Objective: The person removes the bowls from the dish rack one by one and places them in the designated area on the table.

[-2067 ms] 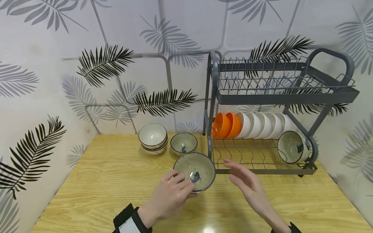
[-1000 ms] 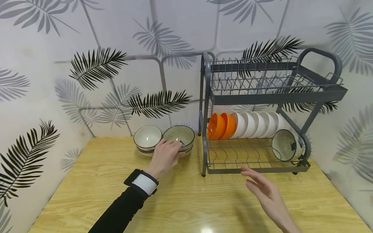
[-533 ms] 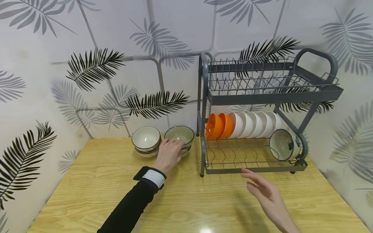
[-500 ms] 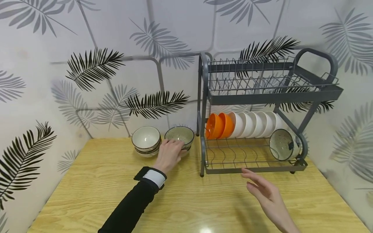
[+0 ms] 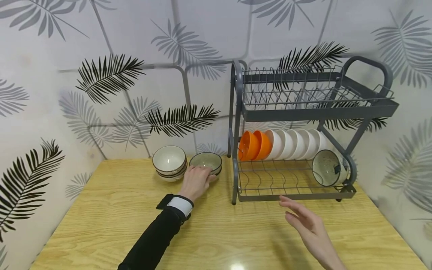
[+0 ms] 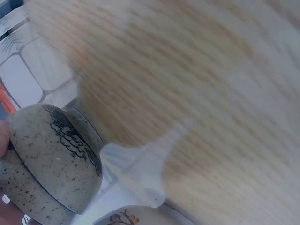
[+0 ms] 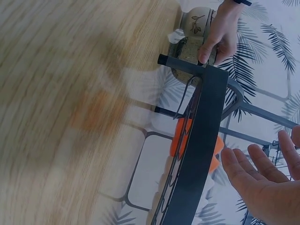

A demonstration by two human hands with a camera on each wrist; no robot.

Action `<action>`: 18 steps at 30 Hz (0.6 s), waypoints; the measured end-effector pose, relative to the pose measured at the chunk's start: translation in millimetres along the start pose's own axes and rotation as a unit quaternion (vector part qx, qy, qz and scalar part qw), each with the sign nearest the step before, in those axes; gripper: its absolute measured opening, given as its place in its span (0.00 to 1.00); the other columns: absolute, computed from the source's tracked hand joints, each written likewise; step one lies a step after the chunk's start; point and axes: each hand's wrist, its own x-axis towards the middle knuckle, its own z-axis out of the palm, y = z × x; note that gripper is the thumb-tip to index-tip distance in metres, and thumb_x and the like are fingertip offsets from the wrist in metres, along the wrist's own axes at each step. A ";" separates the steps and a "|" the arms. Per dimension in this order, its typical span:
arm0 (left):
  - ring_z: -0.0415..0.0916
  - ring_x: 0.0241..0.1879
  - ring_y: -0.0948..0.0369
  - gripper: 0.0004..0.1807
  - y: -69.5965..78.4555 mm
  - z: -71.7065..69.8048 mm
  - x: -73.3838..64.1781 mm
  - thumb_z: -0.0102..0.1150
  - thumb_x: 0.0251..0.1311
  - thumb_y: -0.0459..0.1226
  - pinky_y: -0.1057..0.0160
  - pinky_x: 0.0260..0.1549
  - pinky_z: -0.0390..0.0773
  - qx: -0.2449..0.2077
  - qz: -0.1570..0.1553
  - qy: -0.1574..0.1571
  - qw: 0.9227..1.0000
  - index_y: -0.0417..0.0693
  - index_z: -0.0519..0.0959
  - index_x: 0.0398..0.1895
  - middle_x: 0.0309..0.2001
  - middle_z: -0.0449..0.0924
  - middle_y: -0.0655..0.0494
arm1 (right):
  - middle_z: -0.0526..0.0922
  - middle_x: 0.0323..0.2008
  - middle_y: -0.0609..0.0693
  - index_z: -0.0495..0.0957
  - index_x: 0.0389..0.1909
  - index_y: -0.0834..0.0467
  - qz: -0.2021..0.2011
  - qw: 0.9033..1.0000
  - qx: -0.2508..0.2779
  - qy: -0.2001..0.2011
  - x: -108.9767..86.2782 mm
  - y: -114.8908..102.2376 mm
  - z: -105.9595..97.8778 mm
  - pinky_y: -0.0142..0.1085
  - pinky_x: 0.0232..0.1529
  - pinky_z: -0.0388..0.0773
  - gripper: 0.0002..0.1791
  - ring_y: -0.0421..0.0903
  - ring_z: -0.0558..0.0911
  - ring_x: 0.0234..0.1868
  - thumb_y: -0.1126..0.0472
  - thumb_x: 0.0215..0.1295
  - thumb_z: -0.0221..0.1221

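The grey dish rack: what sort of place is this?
Perhaps a kitchen corner, judging by the two-tier dish rack, the stacked speckled bowls and the wood-grain tabletop, though it could be a mock-up.

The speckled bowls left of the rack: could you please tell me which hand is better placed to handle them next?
Probably the left: the left hand grips the upper speckled bowl at its rim, while the right hand is open, farther away in front of the rack, holding nothing.

Table (image 5: 243, 232): pale wood, glare at 6 o'clock
White bowls (image 5: 169, 164): stacked, 11 o'clock
Speckled bowls (image 5: 206, 160): stacked, 12 o'clock, just beside the white
Rack (image 5: 318, 114): grey, on its feet, 2 o'clock
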 end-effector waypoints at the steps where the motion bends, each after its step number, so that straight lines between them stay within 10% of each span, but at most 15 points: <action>1: 0.81 0.31 0.52 0.11 -0.1 -0.1 0.2 0.62 0.58 0.46 0.50 0.37 0.78 0.001 0.000 -0.005 1.000 0.48 0.80 0.29 0.27 0.85 0.53 | 0.72 0.62 0.41 0.72 0.56 0.71 -0.002 1.000 -0.001 0.000 0.4 -0.2 -0.2 0.20 0.54 0.73 0.16 0.37 0.70 0.62 0.76 0.70 0.47; 9: 0.80 0.33 0.53 0.11 1.9 -3.8 1.9 0.59 0.62 0.46 0.51 0.36 0.76 0.012 -0.004 -0.036 0.999 0.48 0.80 0.30 0.28 0.84 0.53 | 0.71 0.62 0.38 0.72 0.56 0.70 0.016 1.000 -0.020 0.005 3.3 -1.2 -4.2 0.18 0.54 0.71 0.15 0.34 0.69 0.62 0.73 0.72 0.47; 18: 0.73 0.53 0.49 0.19 11.6 -14.6 -5.6 0.57 0.63 0.46 0.46 0.58 0.69 0.012 -0.031 -0.066 0.997 0.46 0.79 0.53 0.49 0.82 0.49 | 0.72 0.61 0.39 0.73 0.54 0.72 -0.023 0.996 -0.078 0.046 10.3 0.3 -16.4 0.17 0.55 0.70 0.16 0.35 0.69 0.62 0.78 0.68 0.49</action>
